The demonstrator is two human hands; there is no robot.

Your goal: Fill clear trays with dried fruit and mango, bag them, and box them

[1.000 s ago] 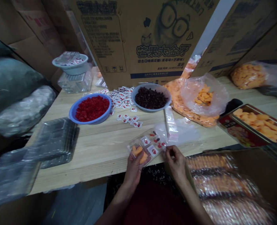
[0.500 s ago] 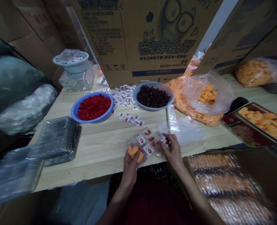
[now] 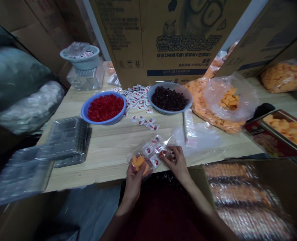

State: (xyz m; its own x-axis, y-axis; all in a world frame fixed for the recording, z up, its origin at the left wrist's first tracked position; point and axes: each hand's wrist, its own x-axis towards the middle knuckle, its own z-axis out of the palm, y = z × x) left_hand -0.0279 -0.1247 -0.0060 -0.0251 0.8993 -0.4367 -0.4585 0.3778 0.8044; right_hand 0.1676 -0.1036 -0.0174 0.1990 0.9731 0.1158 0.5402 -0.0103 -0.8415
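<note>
My left hand (image 3: 134,177) grips the near left end of a clear plastic tray (image 3: 148,150), thumb on top beside orange candy pieces (image 3: 137,162). The tray is tilted and seems to sit in a thin clear bag (image 3: 169,144). Small white printed sachets (image 3: 155,160) and red pieces lie in its other compartments. My right hand (image 3: 176,164) is closed at the tray's right end, its fingers on the bag film next to the red pieces. How far the film covers the tray is hard to make out.
Behind stand a blue bowl of red candies (image 3: 105,108), a bowl of dark candies (image 3: 170,99) and scattered sachets (image 3: 138,97). Stacked empty trays (image 3: 69,137) are left. Flat clear bags (image 3: 206,137), an orange-filled bag (image 3: 214,117) and an open carton (image 3: 201,180) of packed trays are right.
My right hand has moved left and inward, up against the tray's right end. My left hand still holds the tray. The whole view has shifted slightly.
</note>
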